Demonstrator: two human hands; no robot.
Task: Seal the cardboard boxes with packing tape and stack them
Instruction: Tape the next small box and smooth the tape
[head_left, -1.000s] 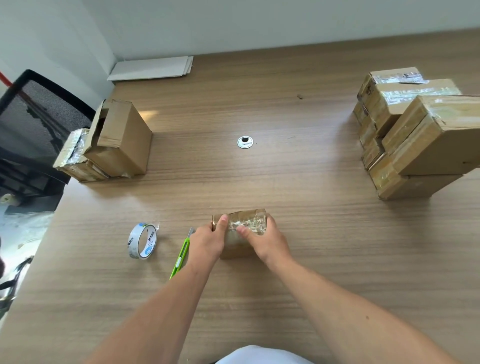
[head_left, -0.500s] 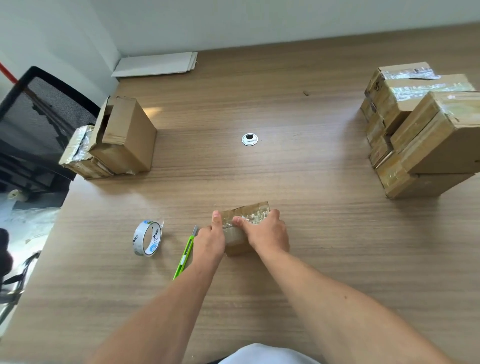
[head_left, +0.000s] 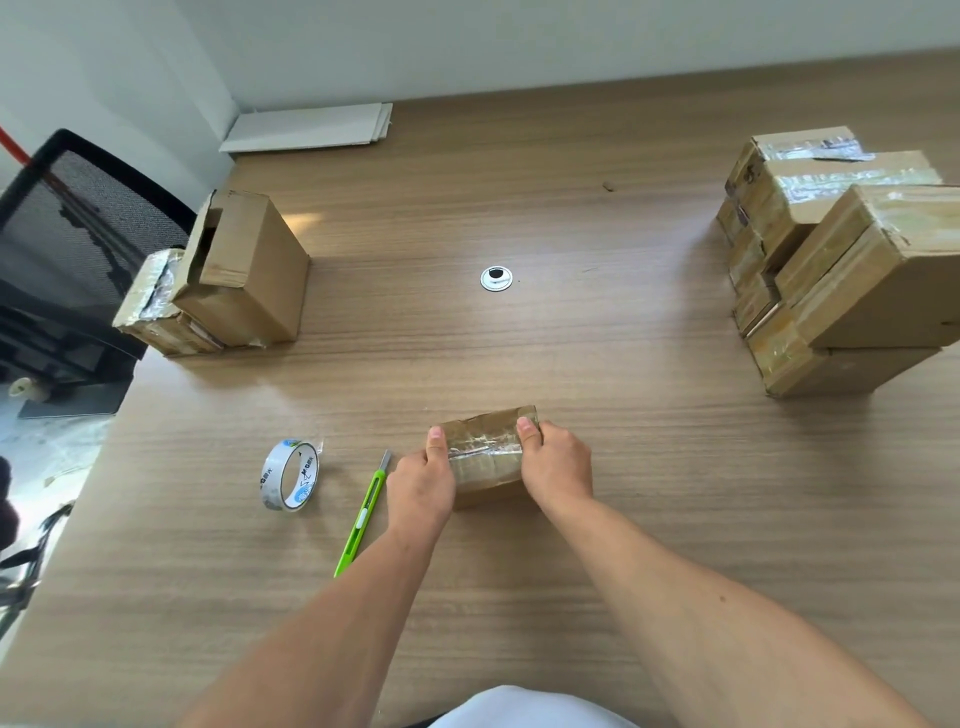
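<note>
Cardboard under glossy tape — the small brown box (head_left: 485, 457) sits near-centre on the wooden desk (head_left: 519, 597); left hand (head_left: 418, 483) and right hand (head_left: 558, 467), smoothing its top a second ago, now clasp its ends, thumbs on top — likely bound for the taped-box stack (head_left: 852, 291).

The left grip (head_left: 421, 483) and the right grip (head_left: 558, 470) hold a small taped cardboard box (head_left: 485, 460) by its 2 ends on the wooden surface (head_left: 623, 519). A green utility knife (head_left: 361, 519) lies just beside the left grip. A tape roll (head_left: 289, 475) stands on its edge further left.
</note>
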